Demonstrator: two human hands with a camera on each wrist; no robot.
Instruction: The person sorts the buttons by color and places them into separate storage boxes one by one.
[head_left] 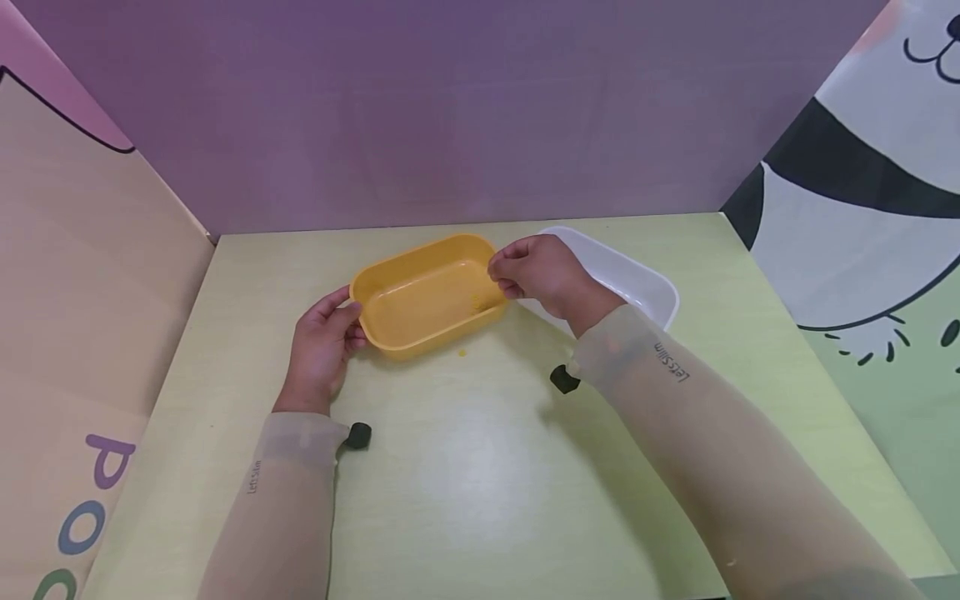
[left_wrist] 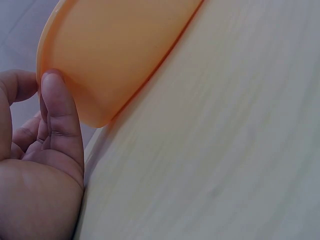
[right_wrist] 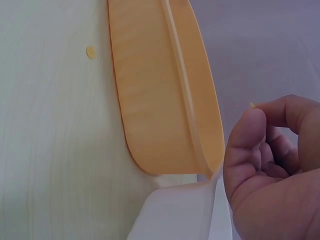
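A yellow-orange tray point(head_left: 420, 337) with rounded corners sits on the table. At its left end my left hand point(head_left: 322, 346) grips the rim, thumb on the near side, as the left wrist view of the tray point(left_wrist: 125, 45) also shows. Above the tray's right end, my right hand point(head_left: 543, 271) pinches a tiny yellow piece point(right_wrist: 252, 105) between thumb and forefinger; most of it is hidden by the fingertips. Several small yellow pieces point(head_left: 478, 302) lie inside the tray near its right end. One small flat yellow disc point(head_left: 462, 352) rests on the table in front of the tray.
A white tray point(head_left: 652, 292) stands right of the yellow one, partly under my right forearm; their rims look close together in the right wrist view. A purple panel point(head_left: 450, 117) rises behind the pale table point(head_left: 450, 500), with printed panels on both sides.
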